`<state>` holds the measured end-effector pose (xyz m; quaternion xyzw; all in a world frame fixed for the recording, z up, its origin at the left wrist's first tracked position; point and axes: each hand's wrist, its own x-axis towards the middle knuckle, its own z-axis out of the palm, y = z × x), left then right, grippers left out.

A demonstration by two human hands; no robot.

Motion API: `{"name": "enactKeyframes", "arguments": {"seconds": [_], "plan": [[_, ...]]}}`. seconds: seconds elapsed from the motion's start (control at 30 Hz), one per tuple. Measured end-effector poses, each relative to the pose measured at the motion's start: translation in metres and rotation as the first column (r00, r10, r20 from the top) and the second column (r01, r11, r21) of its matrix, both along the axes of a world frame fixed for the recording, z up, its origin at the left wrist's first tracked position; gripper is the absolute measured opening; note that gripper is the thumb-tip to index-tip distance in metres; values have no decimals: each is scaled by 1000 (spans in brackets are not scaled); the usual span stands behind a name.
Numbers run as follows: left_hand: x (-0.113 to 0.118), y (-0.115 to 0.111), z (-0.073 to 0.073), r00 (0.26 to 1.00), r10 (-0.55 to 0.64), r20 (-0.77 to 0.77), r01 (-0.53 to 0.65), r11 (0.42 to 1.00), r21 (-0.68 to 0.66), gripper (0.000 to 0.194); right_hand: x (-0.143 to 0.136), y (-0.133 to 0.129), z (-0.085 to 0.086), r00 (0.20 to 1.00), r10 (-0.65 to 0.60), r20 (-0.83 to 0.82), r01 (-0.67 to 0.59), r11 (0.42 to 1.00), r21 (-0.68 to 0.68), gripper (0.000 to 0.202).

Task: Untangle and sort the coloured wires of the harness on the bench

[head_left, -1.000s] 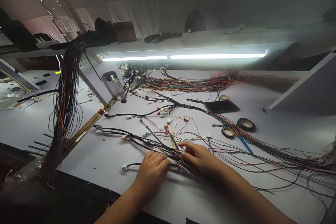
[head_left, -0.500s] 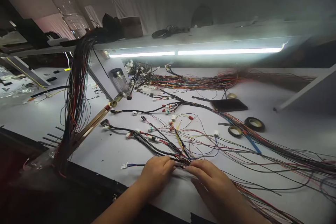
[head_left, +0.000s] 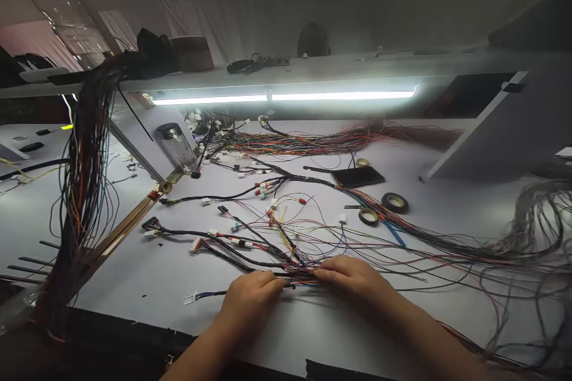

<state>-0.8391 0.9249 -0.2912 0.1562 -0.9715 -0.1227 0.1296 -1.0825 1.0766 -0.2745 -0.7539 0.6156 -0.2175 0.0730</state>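
Note:
A wire harness (head_left: 268, 248) with black-taped branches and several connectors lies across the white table in front of me. My left hand (head_left: 254, 297) is closed on a taped branch near the junction, and a white connector (head_left: 190, 297) on blue and black wires sticks out to its left. To the right, my right hand (head_left: 353, 277) is closed round the bundle of loose wires, its fingertips a short way from my left fingers. Red and dark wires (head_left: 304, 281) run between the two hands. What lies under the palms is hidden.
A second harness (head_left: 308, 178) stretches behind. Tape rolls (head_left: 395, 203) and a blue strip-like tool (head_left: 394, 232) lie to the right, near a dark flat device (head_left: 358, 176). A glass jar (head_left: 176, 146) stands back left. A thick wire bundle (head_left: 89, 155) hangs from the shelf (head_left: 330, 71).
The view has turned to the right. My hands have moved slightly apart, showing more of the wires between them. My right hand lies flatter along the bundle.

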Motion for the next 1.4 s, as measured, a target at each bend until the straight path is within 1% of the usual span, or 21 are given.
{"name": "enactKeyframes", "arguments": {"seconds": [0.07,0.13,0.2,0.27,0.37,0.43,0.5,0.57,0.63,0.7,0.77,0.87,0.97,1.0,1.07,1.13,1.17,1.23,1.27,1.33,1.4], "plan": [[-2,3,-2,999,3,-52,-2,1000,19,25,-2,0,4,999,-6,-47,6,1000,-5,37],[-4,7,-3,996,16,-92,-11,999,50,23,6,1,10,993,-24,-111,19,999,-42,37],[-5,10,-3,995,21,-97,-14,997,76,20,22,-1,17,988,-36,-149,22,995,-93,34],[-5,11,2,997,7,-75,-3,998,56,18,42,-4,21,989,-48,-142,30,991,-130,31],[-9,7,18,998,-45,-33,42,997,-71,19,61,-16,15,993,-105,-59,96,986,-139,24],[-14,1,33,996,-87,-35,80,983,-167,21,62,-25,7,990,-136,33,139,983,-118,14],[-23,-6,46,987,-132,-92,104,960,-258,23,56,-34,0,975,-148,168,159,986,-54,10],[-32,-13,51,972,-161,-169,98,939,-331,25,48,-41,-1,932,-189,310,178,982,62,11],[-41,-16,48,971,-112,-212,33,938,-346,25,41,-45,3,882,-266,389,208,960,185,13],[-47,-15,39,985,-13,-170,-35,960,-277,20,38,-48,7,854,-317,413,231,942,245,16],[-50,-11,29,993,68,-92,-80,988,-132,18,37,-49,10,847,-313,429,225,943,244,17],[-48,-3,19,992,105,-75,-97,989,108,22,37,-46,10,846,-264,464,184,960,211,15],[-46,0,21,990,126,-69,-101,951,291,33,36,-40,10,831,-248,498,147,961,232,15],[-47,0,23,991,124,-51,-99,933,345,32,36,-38,9,832,-251,494,142,958,248,16],[-48,-1,26,991,133,-30,-105,889,446,19,37,-36,8,858,-254,447,149,955,257,18],[-49,-2,27,984,169,-50,-117,839,532,10,39,-34,6,896,-241,373,167,961,220,23],[-49,-2,26,981,182,-72,-110,817,566,11,41,-33,4,913,-229,337,174,967,186,24],[-44,-4,23,977,173,-128,-63,798,599,15,43,-33,0,938,-202,282,178,978,107,21],[-41,-5,22,977,148,-154,-29,806,592,16,43,-33,-2,944,-195,266,182,981,71,17],[-32,-10,19,977,93,-191,19,856,516,18,43,-33,-6,945,-191,264,190,981,29,8],[-25,-14,16,977,56,-206,19,938,347,17,42,-34,-7,940,-177,291,179,984,20,7]]}}
